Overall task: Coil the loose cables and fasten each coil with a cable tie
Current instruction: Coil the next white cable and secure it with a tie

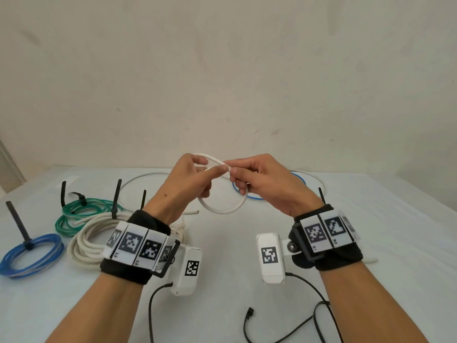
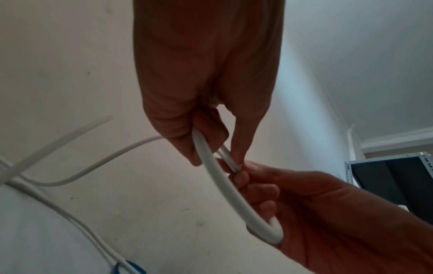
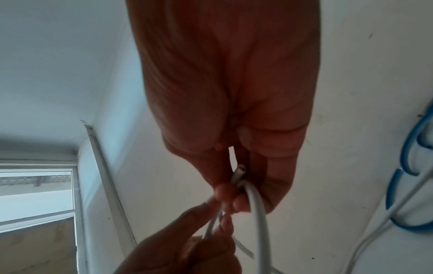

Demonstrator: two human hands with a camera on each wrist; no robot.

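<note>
While raised, both hands pinch the white cable.

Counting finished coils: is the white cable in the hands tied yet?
Not tied: both hands hold the white cable in one bare loop.

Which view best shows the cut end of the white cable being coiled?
The right wrist view: the cable end pokes up, hollow tip visible, where the right hand pinches it. The left wrist view shows that end side-on between both hands' fingertips. In the head view, fingers hide it; only the white cable loop shows.
</note>
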